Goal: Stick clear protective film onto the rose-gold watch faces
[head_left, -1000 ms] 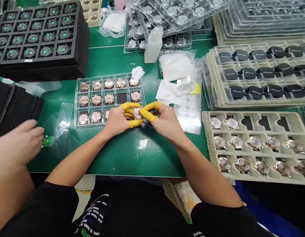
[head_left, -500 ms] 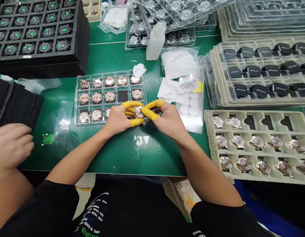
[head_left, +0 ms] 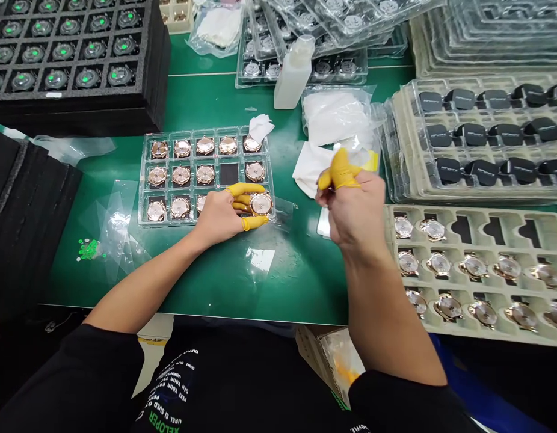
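A rose-gold watch is sitting near the centre of the frame, its round side facing the camera. The left hand is gripping it from the left, thumb below and fingers curling above and behind, while its forearm is slanting up from the lower left. Right of centre, the right hand is hovering apart from the watch, wrist nearly upright and yellow-covered fingers bunching together; whether they are pinching anything cannot be told. Beyond the left hand, a clear tray is holding similar watches. At lower right, a beige tray is carrying more; black foam trays are standing at upper left.
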Motion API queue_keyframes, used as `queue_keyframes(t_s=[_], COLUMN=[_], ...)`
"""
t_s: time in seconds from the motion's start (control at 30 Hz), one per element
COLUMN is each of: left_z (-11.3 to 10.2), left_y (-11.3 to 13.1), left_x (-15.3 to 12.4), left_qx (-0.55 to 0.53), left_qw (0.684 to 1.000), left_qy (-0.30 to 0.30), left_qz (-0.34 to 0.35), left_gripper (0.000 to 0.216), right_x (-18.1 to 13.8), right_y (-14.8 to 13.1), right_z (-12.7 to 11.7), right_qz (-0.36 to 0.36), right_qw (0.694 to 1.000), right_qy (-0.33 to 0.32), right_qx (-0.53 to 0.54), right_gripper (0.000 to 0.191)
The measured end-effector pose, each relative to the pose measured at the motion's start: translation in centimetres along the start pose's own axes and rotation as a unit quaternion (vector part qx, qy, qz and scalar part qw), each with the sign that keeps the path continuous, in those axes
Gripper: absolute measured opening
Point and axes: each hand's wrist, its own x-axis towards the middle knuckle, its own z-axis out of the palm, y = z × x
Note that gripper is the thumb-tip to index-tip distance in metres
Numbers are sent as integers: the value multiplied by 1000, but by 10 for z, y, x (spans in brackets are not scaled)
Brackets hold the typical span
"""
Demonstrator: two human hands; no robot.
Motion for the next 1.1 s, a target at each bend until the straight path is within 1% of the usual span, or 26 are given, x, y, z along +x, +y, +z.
queue_keyframes(t_s=[0.07, 0.1, 0.17, 0.23, 0.3, 0.37, 0.4, 0.47, 0.53, 0.6, 0.67, 0.73, 0.87, 0.97, 1.03, 1.1], left_z=[0, 0, 1, 1, 1, 1, 1, 1, 1, 2, 2, 3, 1, -1, 0, 3], left_y=[1, 1, 1, 1, 0, 0, 0, 0, 0, 0, -1, -2, -4, -3, -4, -5], left_x=[0, 0, -1, -1, -1, -1, -2, -2, -2, -2, -2, -2, -1, 0, -1, -2], left_qx=[-5, -9, -20, -34, -44, -47, -45, -38, -34, -34, -37, -38, -32, -27, -12, 8], left_qw=[1000, 1000, 1000, 999, 999, 999, 999, 999, 999, 999, 999, 999, 999, 1000, 1000, 999], left_qy=[1, 0, -1, 0, 0, -1, -1, 0, 2, 3, 6, 8, 11, 1, -4, 1], left_qz=[-5, -8, -11, -9, -4, -1, -1, 1, 3, 3, 5, 6, 4, 11, 22, 38], left_gripper=[62, 63, 63, 62, 62, 62, 62, 62, 61, 60, 62, 62, 62, 61, 64, 73], right_x=[-4, -7, -13, -18, -23, -26, -28, -31, -34, -35, -36, -34, -29, -29, -28, -23], right_y=[-2, -4, -8, -11, -11, -8, -6, -2, 2, 4, 5, 5, 0, -4, -6, -6], right_z=[7, 12, 20, 26, 31, 36, 39, 43, 47, 49, 50, 49, 47, 44, 41, 38], right_qz=[36, 57, 108, 156, 181, 188, 189, 181, 164, 149, 143, 147, 179, 178, 152, 122], right_qw=[998, 995, 985, 970, 957, 951, 952, 959, 965, 971, 975, 975, 962, 960, 967, 978], right_qy=[-32, -50, -93, -152, -211, -234, -228, -197, -166, -144, -129, -126, -167, -191, -186, -148], right_qx=[49, 72, 101, 104, 86, 72, 75, 98, 117, 116, 109, 108, 121, 105, 87, 83], right_gripper=[46, 49, 61, 65, 62, 59, 58, 54, 46, 36, 34, 41, 60, 65, 67, 77])
